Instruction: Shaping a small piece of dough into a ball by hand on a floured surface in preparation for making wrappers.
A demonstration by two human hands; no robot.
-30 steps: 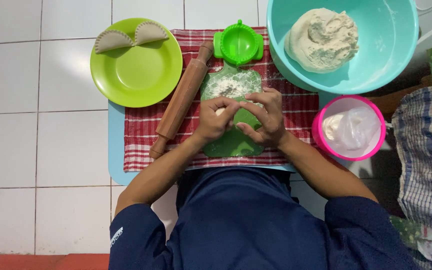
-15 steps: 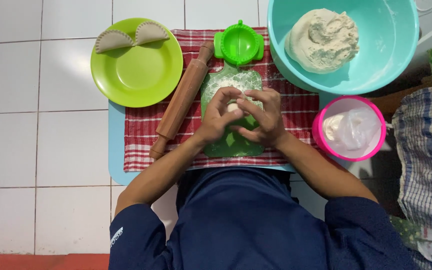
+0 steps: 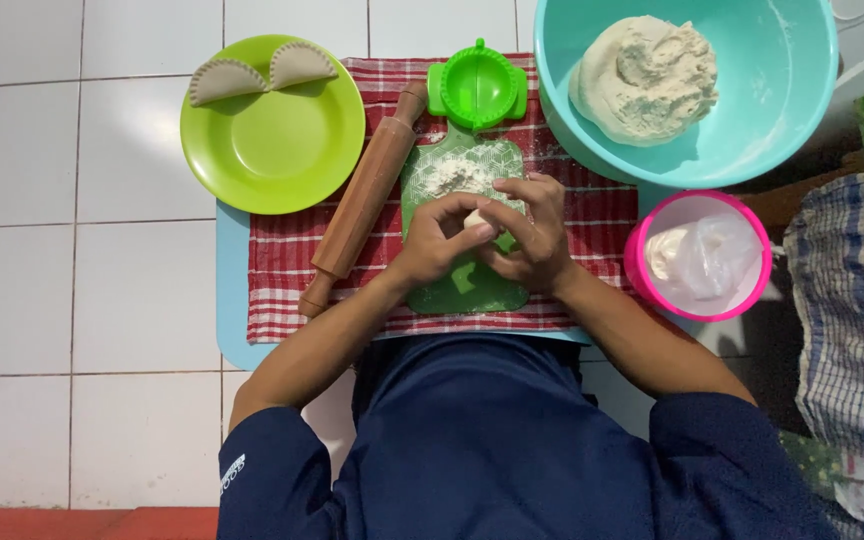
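While both hands meet over the green board (image 3: 464,290), a small dough piece (image 3: 476,219) sits pinched between them: left hand (image 3: 439,240) grasps it from 9 o'clock, right hand (image 3: 530,235) from 3. Risk, prob.: dough sticks to fingers or tears if pressed too hard w/ too little flour. Left to right: green plate (image 3: 272,150) w/ two dumplings, rolling pin (image 3: 364,200), checked cloth (image 3: 282,270), dough bowl (image 3: 782,90), pink tub (image 3: 642,265); white tiled floor.

Cutting board (image 3: 462,290) on cloth (image 3: 282,260). Rolling pin (image 3: 364,200) just left of board, plate (image 3: 272,130) further left, press mould (image 3: 478,88) behind it. Dough bowl (image 3: 782,90) and tub (image 3: 697,255) right of board.
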